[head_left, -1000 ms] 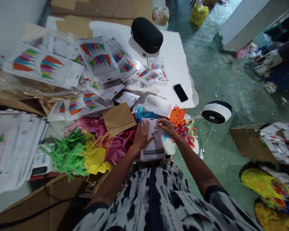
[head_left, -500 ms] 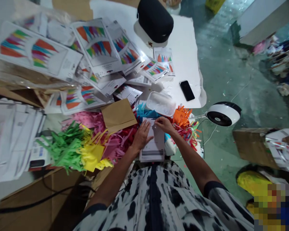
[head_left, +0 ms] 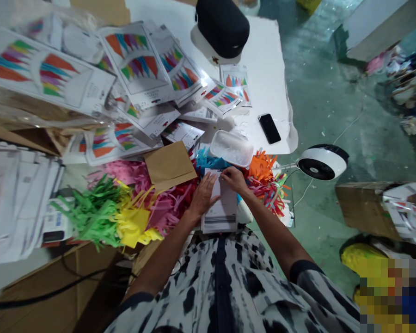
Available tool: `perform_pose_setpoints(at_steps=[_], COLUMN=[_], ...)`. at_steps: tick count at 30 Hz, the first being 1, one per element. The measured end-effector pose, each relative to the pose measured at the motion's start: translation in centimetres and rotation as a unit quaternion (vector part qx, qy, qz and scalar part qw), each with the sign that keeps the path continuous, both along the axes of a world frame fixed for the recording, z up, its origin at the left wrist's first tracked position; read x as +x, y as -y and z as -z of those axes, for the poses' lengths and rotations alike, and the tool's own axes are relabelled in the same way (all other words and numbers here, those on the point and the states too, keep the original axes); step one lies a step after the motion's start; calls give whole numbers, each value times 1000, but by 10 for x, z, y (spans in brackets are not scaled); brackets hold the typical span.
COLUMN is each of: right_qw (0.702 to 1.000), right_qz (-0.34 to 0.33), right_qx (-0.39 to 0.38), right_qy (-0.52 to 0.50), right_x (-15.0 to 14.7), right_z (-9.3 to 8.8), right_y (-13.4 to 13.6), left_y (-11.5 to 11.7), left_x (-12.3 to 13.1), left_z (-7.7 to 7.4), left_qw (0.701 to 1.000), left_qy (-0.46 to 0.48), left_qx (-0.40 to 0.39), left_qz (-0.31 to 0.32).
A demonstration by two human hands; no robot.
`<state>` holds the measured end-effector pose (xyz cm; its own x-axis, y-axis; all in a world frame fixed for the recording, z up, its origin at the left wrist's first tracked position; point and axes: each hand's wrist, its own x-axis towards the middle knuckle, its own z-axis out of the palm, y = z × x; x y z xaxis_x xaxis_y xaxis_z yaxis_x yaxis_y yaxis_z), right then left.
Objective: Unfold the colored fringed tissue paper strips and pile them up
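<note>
A white printed card point(head_left: 220, 210) lies close to my body, with dark print bands near its lower end. My left hand point(head_left: 203, 194) rests flat along the card's left side, fingers stretched out. At the card's upper right, my right hand point(head_left: 235, 180) has its fingertips pinched together; whatever is between them is too small to make out. Around the hands lie a brown paper envelope point(head_left: 170, 165), blue paper strips point(head_left: 208, 159), orange strips point(head_left: 262, 166) and a clear plastic tray point(head_left: 231, 148).
Green tassels point(head_left: 93, 212) and yellow tassels point(head_left: 133, 224) lie to the left. Packaged tassel garlands point(head_left: 135, 64) pile up behind them. A black case point(head_left: 222, 27) and a phone point(head_left: 269, 128) sit on the white table. A small fan point(head_left: 321, 162) stands at the right edge.
The view has shifted slightly. My right hand's fingers have moved a little to the left at the card's top; my left hand keeps its place.
</note>
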<state>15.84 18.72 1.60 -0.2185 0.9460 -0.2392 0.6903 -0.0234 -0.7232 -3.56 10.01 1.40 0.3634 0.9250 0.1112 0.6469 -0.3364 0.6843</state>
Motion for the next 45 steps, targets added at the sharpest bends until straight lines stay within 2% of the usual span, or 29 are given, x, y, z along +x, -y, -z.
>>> perform_pose_setpoints(at_steps=[9,14,16,20,24,26,30,34,37,39,41,42,45], right_qw=[990,979,974,957,945,941,922,915,925,942,959,966,976], right_qz=[-38,-4,-19,-122,-93,-107,-216,-237,-226,-180,-128,-109,-58], right_qx=[75,119,140,165,179,182,197,222,240,250,245,233,148], right_qy=[109,167,179,205,257,264,255,240,191,136,52,1,-150], right_x=[-13,-16,-14,-1,24,39,58,61,59,58,58,58,57], right_z=[-19,-22,-22,-24,-30,-32,-30,-30,-42,-59,-80,-92,-128], right_y=[15,21,24,35,57,74,103,106,96,88,80,76,70], left_y=[0,0,-1,0,0,-2,-11,-26,-37,-42,-45,-46,-48], left_x=[1,0,-1,-1,0,0,-4,-13,-26,-38,-51,-57,-67], left_z=[-2,-1,-2,-5,-8,-10,-15,-14,-14,-21,-37,-50,-97], left_qw=[1000,1000,1000,997,994,993,995,999,997,985,965,955,947], left_qy=[-13,-20,-27,-70,-109,-116,-96,-46,36,121,208,245,282], left_qx=[-5,-3,-8,-15,-7,-6,-1,-14,-70,-118,-154,-158,-152], left_qz=[1,0,0,7,10,0,3,16,-2,-22,-37,-47,-12])
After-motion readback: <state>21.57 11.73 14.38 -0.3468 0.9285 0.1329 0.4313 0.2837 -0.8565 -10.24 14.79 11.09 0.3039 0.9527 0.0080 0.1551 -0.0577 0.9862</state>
